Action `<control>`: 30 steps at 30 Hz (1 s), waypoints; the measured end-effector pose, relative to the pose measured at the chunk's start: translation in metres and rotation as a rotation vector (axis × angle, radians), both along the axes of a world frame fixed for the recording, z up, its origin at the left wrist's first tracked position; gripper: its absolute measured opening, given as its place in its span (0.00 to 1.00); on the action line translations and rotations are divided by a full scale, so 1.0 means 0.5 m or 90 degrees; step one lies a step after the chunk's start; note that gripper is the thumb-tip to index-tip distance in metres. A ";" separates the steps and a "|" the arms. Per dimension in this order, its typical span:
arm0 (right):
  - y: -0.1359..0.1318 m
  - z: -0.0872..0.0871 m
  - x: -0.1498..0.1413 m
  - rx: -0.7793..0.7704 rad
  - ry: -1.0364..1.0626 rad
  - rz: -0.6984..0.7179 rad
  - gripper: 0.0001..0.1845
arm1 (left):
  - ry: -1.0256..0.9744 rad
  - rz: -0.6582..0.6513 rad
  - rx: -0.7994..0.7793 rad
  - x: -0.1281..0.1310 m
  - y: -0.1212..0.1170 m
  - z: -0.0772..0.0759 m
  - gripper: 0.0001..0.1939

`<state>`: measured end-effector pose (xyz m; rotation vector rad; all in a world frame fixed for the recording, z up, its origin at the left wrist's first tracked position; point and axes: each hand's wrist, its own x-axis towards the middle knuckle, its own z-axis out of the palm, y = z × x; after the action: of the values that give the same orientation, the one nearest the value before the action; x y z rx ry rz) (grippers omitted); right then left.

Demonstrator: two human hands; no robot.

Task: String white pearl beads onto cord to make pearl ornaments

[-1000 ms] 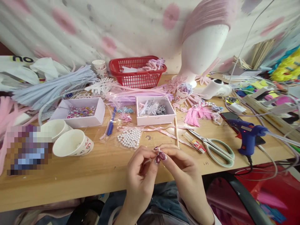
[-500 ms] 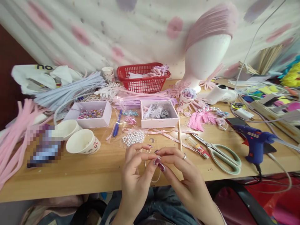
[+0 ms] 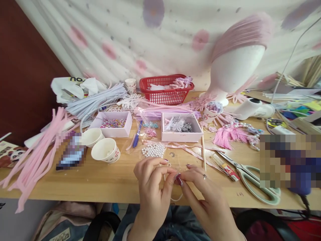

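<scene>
Both hands meet above the table's front edge, fingertips almost touching. My left hand (image 3: pixel 155 191) pinches a thin white cord (image 3: pixel 179 198) between thumb and index finger. Opposite it, my right hand (image 3: pixel 203 194), with a ring on one finger, pinches at the same spot. Part of the cord curls up beside the left fingers, and a loop hangs below the hands. What lies right between the fingertips is hidden. Just beyond the hands is a patch of white pearl beads (image 3: pixel 153 150). A wooden stick (image 3: pixel 204 152) lies past my right fingers.
Green-handled scissors (image 3: pixel 262 182) and a small red-labelled case (image 3: pixel 229 170) lie to the right. Paper cups (image 3: pixel 105 150), a bead box (image 3: pixel 112 129), a second box (image 3: pixel 183 136) and a blue pen (image 3: pixel 137 134) stand around. Behind are a red basket (image 3: pixel 165 97) and a mannequin head (image 3: pixel 233 67).
The view has swung left, so everything on the table sits farther right. Both hands still pinch together at the cord; the right fingers have spread slightly.
</scene>
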<state>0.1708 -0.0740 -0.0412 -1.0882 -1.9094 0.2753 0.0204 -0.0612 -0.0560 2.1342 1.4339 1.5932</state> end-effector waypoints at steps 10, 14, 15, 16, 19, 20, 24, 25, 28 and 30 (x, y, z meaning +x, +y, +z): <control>-0.007 -0.031 0.036 -0.067 0.219 -0.175 0.12 | -0.069 -0.019 -0.035 -0.016 0.000 -0.012 0.07; -0.009 -0.024 0.031 -0.100 0.293 -0.243 0.07 | -0.082 -0.030 -0.045 -0.011 -0.001 -0.012 0.07; -0.008 -0.022 0.028 -0.118 0.306 -0.247 0.08 | -0.086 -0.035 -0.046 -0.010 -0.001 -0.012 0.07; -0.008 -0.021 0.026 -0.135 0.313 -0.246 0.09 | -0.090 -0.042 -0.051 -0.008 -0.002 -0.013 0.07; -0.007 -0.023 0.024 -0.156 0.314 -0.225 0.10 | -0.102 -0.074 -0.080 -0.006 -0.004 -0.015 0.07; -0.008 -0.025 0.025 -0.156 0.306 -0.219 0.09 | -0.105 -0.082 -0.088 -0.006 -0.005 -0.016 0.08; -0.012 -0.032 0.026 -0.157 0.274 -0.190 0.09 | -0.116 -0.093 -0.099 -0.006 -0.008 -0.016 0.08; -0.014 -0.032 0.026 -0.160 0.272 -0.182 0.10 | -0.116 -0.097 -0.102 -0.006 -0.008 -0.015 0.09; -0.017 -0.031 0.025 -0.175 0.288 -0.167 0.15 | -0.105 -0.118 -0.108 -0.004 -0.007 -0.011 0.11; -0.017 -0.031 0.025 -0.181 0.304 -0.161 0.16 | -0.122 -0.145 -0.114 0.000 -0.008 -0.011 0.12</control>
<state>0.1834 -0.0823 -0.0565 -1.3009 -1.3202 0.6173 0.0202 -0.0653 -0.0617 1.9096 1.1801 1.4794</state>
